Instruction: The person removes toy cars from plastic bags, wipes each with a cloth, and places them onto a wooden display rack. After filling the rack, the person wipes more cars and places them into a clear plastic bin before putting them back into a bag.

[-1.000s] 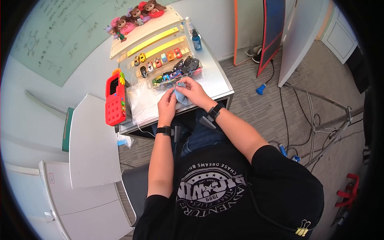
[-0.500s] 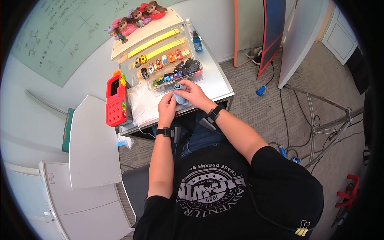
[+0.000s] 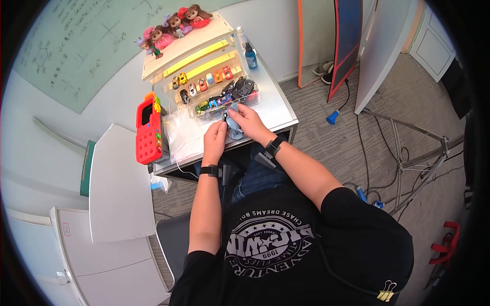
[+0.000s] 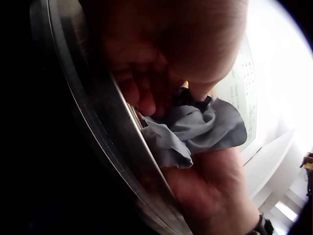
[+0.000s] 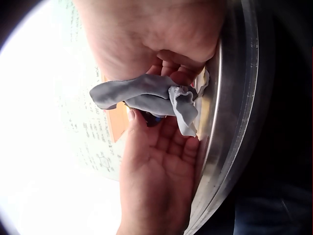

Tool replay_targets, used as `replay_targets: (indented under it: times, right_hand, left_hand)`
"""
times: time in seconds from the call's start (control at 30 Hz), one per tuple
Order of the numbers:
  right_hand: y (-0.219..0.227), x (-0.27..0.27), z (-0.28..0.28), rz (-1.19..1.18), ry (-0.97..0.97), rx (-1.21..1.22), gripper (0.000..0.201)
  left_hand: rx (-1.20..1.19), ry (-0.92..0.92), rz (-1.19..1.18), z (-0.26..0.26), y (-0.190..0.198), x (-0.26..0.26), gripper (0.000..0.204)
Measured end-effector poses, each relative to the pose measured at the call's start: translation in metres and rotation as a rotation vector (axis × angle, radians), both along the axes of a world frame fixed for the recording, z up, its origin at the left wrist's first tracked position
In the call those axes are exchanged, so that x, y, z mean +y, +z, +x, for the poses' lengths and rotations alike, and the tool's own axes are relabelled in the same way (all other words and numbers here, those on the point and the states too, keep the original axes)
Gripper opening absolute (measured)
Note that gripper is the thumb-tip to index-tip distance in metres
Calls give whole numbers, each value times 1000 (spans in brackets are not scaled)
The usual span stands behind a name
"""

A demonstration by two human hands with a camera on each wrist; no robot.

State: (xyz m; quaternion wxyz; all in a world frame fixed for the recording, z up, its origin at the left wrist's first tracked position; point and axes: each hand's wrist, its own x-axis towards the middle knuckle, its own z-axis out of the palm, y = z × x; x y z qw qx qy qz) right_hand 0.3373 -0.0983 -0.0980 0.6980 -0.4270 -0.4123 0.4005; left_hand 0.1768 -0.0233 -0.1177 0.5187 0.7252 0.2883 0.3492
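Over the table's front edge, my left hand (image 3: 215, 137) pinches a small dark toy car (image 5: 152, 119) between thumb and fingers. Much of the car is hidden by the cloth and the fingertips. My right hand (image 3: 251, 125), close beside it, grips a soft blue-grey cloth (image 4: 195, 125) bunched up against the car. Loose folds of the cloth hang below the right fingers. Just beyond both hands stands a clear plastic box (image 3: 204, 119) holding several toy cars (image 3: 220, 101).
A stepped wooden rack (image 3: 153, 64) behind the box carries a row of toy cars, with dolls (image 3: 176, 25) on top. A red toy (image 3: 148, 135) stands at the left by a clear plastic bag (image 3: 179, 132). A blue bottle (image 3: 250, 57) is at the back right.
The cloth has shifted in the right hand, and more of the dark toy car shows at the left fingertips. Both hands stay over the table's front edge.
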Motion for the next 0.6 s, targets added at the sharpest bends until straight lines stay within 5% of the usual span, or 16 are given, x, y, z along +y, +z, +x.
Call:
replay_targets:
  times: [0.6]
  right_hand:
    - [-3, 2, 1, -5, 36, -26, 24]
  left_hand:
    - [-27, 1, -20, 1, 9, -3, 38]
